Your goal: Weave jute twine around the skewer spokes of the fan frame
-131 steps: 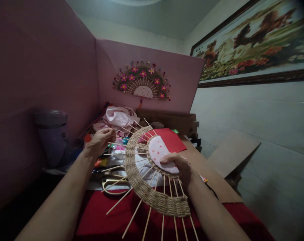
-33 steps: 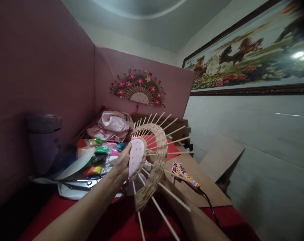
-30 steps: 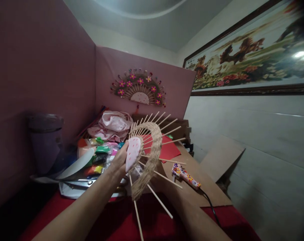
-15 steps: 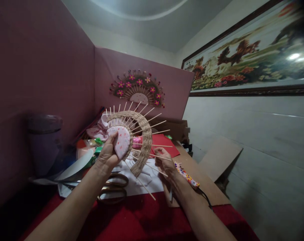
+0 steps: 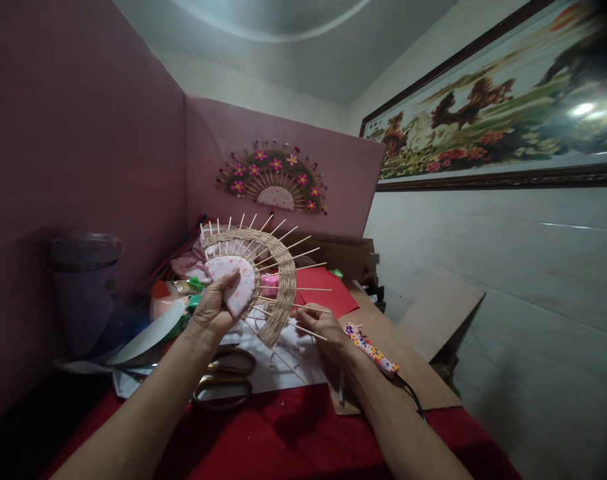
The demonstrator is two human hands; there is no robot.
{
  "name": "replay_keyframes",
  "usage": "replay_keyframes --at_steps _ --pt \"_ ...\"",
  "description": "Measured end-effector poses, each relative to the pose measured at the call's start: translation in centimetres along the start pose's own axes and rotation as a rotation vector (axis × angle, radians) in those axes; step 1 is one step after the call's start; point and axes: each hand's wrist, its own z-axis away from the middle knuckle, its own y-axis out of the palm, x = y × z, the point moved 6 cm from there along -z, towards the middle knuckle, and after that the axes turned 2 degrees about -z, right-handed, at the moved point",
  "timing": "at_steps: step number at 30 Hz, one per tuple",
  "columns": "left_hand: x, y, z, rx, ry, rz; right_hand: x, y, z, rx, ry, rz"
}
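My left hand (image 5: 216, 303) grips a fan-shaped piece by its half-round base (image 5: 241, 283), which is covered in pale spotted cloth; the thumb lies on the front. Thin wooden sticks radiate from the base, and a curved band of woven twine (image 5: 285, 270) runs through them. Right of the band's lower end is my right hand (image 5: 323, 327), its fingers pinched together among the lower sticks. What lies between these fingertips is too small to make out. Below the fan, gold-handled scissors (image 5: 228, 377) rest beside white paper (image 5: 308, 373).
A flowered glue gun (image 5: 371, 350) with a black cord lies on cardboard (image 5: 418, 373) at the right. Red sheets (image 5: 328, 290) lie behind my right hand. A finished flowered fan (image 5: 276, 177) hangs on the pink panel. Bagged materials crowd the left; red cloth (image 5: 283, 433) covers the front.
My right hand has moved left, bringing its pinched fingers close to the woven band. The fan has shifted slightly left and turned a little in my left hand.
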Motion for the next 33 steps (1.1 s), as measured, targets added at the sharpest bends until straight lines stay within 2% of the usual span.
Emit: replay_keyframes --at_steps 5,10,14,17,22,30,33 --pt "-0.5 -0.3 -0.4 -0.006 0.028 -0.035 0.4 -0.3 0.3 0.028 0.101 0.042" --pt "-1.1 -0.7 -0.4 -0.047 0.056 -0.065 1.9 -0.9 0.6 0.024 0.112 0.066" --pt "-1.4 -0.9 -0.5 -0.081 0.071 -0.067 2.1 -0.7 0.6 0.055 0.117 -0.024" --pt "-1.4 -1.0 -0.6 -0.097 0.079 -0.065 2.2 -0.5 0.6 0.092 0.075 -0.011" --pt "-1.4 -1.2 -0.5 -0.123 0.086 -0.073 2.7 -1.1 0.2 -0.006 -0.042 0.171" --pt "-1.5 -1.1 -0.3 -0.134 0.095 -0.11 3.3 -2.0 -0.1 -0.055 -0.157 0.388" --pt "-1.5 -1.2 -0.4 -0.113 0.103 -0.129 3.9 -1.8 0.4 -0.075 -0.27 0.522"
